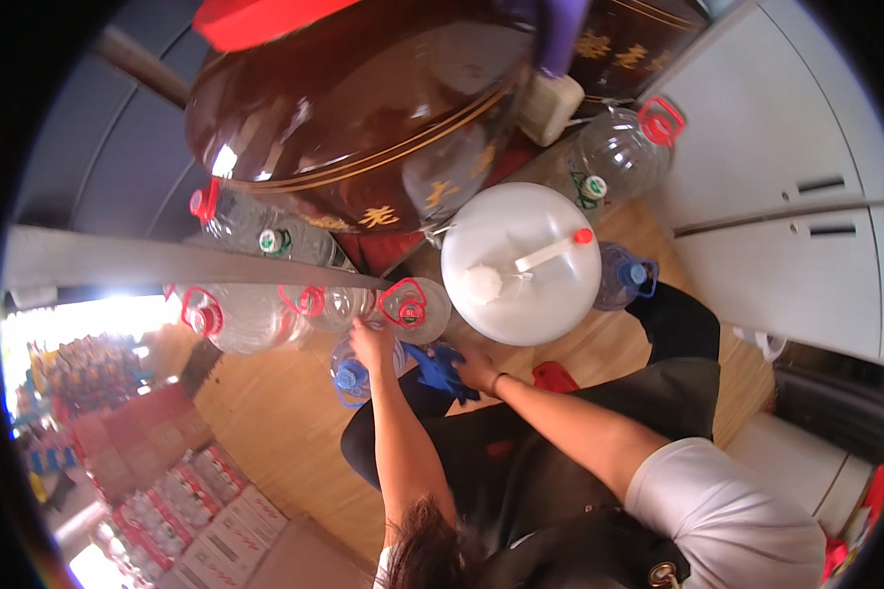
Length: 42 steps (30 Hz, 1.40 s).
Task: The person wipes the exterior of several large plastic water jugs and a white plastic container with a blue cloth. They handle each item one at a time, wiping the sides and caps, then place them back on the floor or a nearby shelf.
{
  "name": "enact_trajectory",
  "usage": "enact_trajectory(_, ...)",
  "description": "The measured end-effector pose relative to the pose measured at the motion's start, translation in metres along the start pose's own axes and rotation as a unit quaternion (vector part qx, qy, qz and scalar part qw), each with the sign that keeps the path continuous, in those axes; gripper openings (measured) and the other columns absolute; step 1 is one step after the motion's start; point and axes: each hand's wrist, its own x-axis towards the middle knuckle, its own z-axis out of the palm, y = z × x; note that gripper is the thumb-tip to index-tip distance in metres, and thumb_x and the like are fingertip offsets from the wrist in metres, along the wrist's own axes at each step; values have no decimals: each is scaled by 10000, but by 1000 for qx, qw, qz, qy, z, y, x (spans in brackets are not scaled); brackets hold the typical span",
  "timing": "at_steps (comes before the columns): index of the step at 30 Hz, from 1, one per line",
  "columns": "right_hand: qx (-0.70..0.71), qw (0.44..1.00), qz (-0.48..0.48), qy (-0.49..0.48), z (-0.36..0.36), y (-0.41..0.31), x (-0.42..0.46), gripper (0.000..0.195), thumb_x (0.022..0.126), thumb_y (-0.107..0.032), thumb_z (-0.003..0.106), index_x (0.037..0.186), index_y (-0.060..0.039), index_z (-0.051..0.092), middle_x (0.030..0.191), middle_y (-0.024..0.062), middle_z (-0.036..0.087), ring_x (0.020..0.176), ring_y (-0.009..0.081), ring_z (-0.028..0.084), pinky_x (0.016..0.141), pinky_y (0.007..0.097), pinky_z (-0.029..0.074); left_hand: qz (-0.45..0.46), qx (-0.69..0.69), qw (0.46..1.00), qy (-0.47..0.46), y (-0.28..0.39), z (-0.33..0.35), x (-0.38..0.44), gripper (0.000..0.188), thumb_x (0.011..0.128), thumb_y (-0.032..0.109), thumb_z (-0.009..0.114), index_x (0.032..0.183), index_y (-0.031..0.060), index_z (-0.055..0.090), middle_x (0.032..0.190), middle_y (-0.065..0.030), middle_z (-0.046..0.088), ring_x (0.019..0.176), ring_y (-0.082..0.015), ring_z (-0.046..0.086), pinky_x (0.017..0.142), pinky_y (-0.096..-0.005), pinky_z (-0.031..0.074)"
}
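My left hand (373, 344) reaches down beside a clear bottle with a blue cap and blue handle (351, 377). Its fingers are partly hidden, so the grip on that bottle is unclear. In my right hand (479, 372) is a crumpled blue cloth (440, 368), held low between my knees. Just beyond both hands stands a clear jug with a red handle (412, 309). A large white plastic drum (519, 265) with a white cap and carrying handle stands upright to the right of it.
A big brown glazed jar (353, 110) looms ahead. More red-handled jugs (243, 316) stand left, beneath a metal bar (191, 261). Another jug (619, 154) and a blue-capped bottle (615, 276) are right, near white cabinets (781, 272). Packed drink cartons (184, 508) lie lower left.
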Motion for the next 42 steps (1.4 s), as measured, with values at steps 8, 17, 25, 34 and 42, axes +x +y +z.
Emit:
enact_trajectory(8,-28,990,116,73,-88,69,-114,294,924,-201,599,1136,-1,634,1101,243,661,1070,382,626,907,429,477,39,-415,896,-152,3,35,5,341,732,185,820,987,42,644,773,-9,622,711,-150,594,695,-279,470)
enact_trajectory(17,-12,983,96,154,-141,115,-130,356,882,-241,583,1098,36,639,1120,286,637,1088,423,598,938,461,470,309,263,899,-164,56,16,-83,631,751,703,609,860,101,759,914,-170,719,911,-321,701,787,-442,552)
enact_trajectory(25,100,959,128,233,-142,89,-114,329,908,-238,594,1148,-14,623,1151,247,638,1102,395,597,921,460,467,300,76,950,-27,37,-58,-172,434,717,481,737,789,54,746,710,-155,689,594,-296,659,573,-423,486)
enact_trajectory(34,61,981,125,135,-109,102,-106,344,781,-253,540,969,-28,721,1039,239,677,1019,397,639,853,455,504,249,-337,907,-31,146,-161,-336,336,609,-87,738,488,50,456,522,68,362,518,-55,328,499,-268,238)
enact_trajectory(42,179,925,-101,318,-187,5,-137,344,824,-354,612,854,-14,658,910,241,668,925,409,633,806,492,481,293,-383,875,41,226,-216,-388,349,627,-106,715,475,44,440,496,33,436,489,-47,357,487,-232,265)
